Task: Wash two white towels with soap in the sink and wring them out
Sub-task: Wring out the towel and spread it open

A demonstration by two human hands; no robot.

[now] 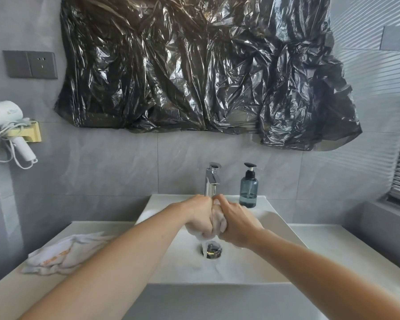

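Both hands — left hand [200,214], right hand [237,224] — squeeze one sudsy towel [217,221] (bunched, white).

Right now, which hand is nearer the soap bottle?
Right. The right hand grips the towel just in front of and left of the soap bottle. The left hand grips the same towel farther left, beyond the right hand.

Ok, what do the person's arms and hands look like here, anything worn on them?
Both forearms are bare right to the frame's lower edge, with no sleeves showing. The left hand and right hand wear no gloves, and no watch, bracelet or ring is visible. Some white soapy foam clings around the fingers.
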